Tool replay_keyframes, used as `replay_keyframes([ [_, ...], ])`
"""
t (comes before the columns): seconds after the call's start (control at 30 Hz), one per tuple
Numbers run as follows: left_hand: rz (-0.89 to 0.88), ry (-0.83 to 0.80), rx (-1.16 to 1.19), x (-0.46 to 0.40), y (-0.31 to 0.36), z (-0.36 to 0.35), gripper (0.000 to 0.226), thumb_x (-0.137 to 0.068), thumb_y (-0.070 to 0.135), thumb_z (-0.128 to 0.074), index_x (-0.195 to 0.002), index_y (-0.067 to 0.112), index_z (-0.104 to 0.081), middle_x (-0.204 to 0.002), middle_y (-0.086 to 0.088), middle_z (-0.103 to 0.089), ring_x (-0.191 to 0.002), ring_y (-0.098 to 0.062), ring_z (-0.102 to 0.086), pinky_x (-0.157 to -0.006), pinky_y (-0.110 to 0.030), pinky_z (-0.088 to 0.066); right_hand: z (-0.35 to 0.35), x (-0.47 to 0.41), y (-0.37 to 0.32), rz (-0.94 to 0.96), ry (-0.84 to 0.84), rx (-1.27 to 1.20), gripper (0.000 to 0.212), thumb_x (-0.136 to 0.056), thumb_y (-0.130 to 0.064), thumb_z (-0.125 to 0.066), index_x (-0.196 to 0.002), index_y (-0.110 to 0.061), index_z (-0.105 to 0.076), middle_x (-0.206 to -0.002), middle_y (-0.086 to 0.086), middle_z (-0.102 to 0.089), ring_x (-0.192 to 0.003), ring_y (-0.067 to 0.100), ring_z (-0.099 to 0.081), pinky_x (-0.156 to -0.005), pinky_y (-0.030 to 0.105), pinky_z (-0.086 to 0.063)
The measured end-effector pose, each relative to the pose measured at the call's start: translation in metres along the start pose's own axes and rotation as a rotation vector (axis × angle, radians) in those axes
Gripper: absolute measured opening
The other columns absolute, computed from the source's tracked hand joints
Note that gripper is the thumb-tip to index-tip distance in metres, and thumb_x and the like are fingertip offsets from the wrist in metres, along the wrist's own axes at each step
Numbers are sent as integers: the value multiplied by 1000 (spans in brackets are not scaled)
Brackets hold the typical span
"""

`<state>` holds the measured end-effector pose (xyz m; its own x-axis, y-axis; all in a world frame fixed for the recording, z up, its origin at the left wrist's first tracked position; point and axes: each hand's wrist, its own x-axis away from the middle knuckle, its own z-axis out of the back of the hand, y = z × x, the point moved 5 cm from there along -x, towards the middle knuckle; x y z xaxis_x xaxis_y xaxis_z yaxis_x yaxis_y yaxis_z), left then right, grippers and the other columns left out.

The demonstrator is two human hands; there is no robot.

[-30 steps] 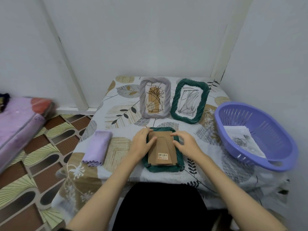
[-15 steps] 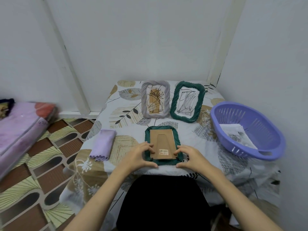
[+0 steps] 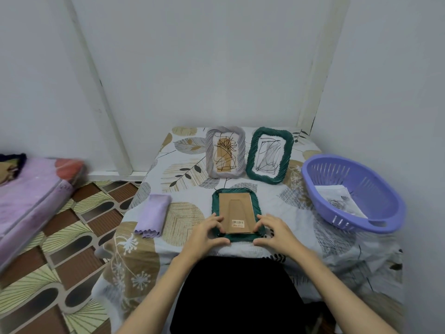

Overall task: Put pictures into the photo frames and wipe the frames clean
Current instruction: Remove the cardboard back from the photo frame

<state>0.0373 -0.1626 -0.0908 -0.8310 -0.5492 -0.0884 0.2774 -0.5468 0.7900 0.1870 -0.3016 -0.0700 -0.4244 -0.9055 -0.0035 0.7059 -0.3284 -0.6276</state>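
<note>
Near the table's (image 3: 240, 247) front edge lies the face-down green frame (image 3: 237, 214), long axis running away from the person — left hand (image 3: 207, 233) and right hand (image 3: 274, 231) pinch its near corners, equally close.

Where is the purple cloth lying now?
The purple cloth lies folded on the table's left side, left of the face-down green frame.

Lighting even, diffuse, moderately bright; no glare. Soft shadows beneath the basket (image 3: 352, 194). Left of it, the mattress (image 3: 31, 196) blurs; wall lines bow from wide-angle distortion.
</note>
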Motion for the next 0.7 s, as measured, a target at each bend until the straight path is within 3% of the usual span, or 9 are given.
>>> replay_keyframes([
  [0.13,1,2,17,1,1,0,29,-66,21,-81,-68,33,-54,-134,-7,-53,-135,-15,-35,-105,-20,-26,1,0,-1,-10,-13,12,31,-67,-23,-81,-92,-12,-67,-130,10,-56,-133,16,-36,-107,20,-16],
  [0.2,4,1,12,2,1,0,26,-66,21,-80,-69,30,-56,-134,-6,-53,-135,-14,-35,-105,-20,-25,-1,-1,1,-13,-33,34,24,-66,-29,-80,-79,-33,-61,-133,6,-54,-135,18,-35,-111,26,-15],
  [0.23,5,0,7,1,1,0,23,-66,21,-80,-71,27,-58,-135,-6,-53,-135,-14,-35,-105,-20,-25,-3,-2,3,-12,-43,41,30,-66,-32,-80,-73,-46,-54,-135,4,-52,-135,19,-34,-112,30,-15],
  [0.27,4,0,2,1,1,0,21,-66,21,-80,-72,24,-59,-135,-6,-52,-135,-14,-35,-105,-19,-25,-4,-2,5,-20,-47,54,31,-65,-36,-80,-66,-50,-52,-136,2,-51,-135,21,-33,-113,34,-16],
  [0.37,6,1,-4,0,1,-1,20,-67,20,-80,-75,19,-61,-136,-7,-52,-135,-14,-35,-103,-17,-24,-6,-5,11,-23,-44,77,36,-64,-40,-79,-70,-63,-51,-137,0,-50,-136,23,-32,-113,38,-18],
  [0.47,-5,-23,-32,-1,5,-3,20,-67,22,-80,-77,16,-63,-135,-7,-52,-133,-13,-36,-100,-14,-24,0,0,8,-69,-53,72,28,-66,-38,-78,-62,-49,-53,-140,-2,-46,-139,24,-24,-113,42,-14],
  [0.57,-17,-9,-19,-3,13,-4,27,-70,26,-78,-85,8,-65,-127,-9,-57,-123,-10,-46,-88,-8,-30,5,2,9,-95,-35,37,23,-69,-44,-75,-69,-46,-52,-140,-4,-46,-140,21,-22,-114,46,-8],
  [0.63,4,55,-18,-6,18,-4,29,-77,32,-71,-95,11,-64,-130,-6,-52,-123,-12,-44,-95,-14,-29,8,-1,9,-108,48,13,15,-73,-48,-70,-78,-38,-60,-135,-2,-51,-138,20,-27,-114,47,-11],
  [0.7,57,104,-40,-12,18,-8,31,-85,37,-61,-101,11,-65,-140,-8,-43,-135,-18,-33,-108,-24,-22,7,-6,7,-123,136,20,21,-78,-49,-65,-87,-29,-68,-135,1,-51,-136,20,-30,-114,49,-12],
])
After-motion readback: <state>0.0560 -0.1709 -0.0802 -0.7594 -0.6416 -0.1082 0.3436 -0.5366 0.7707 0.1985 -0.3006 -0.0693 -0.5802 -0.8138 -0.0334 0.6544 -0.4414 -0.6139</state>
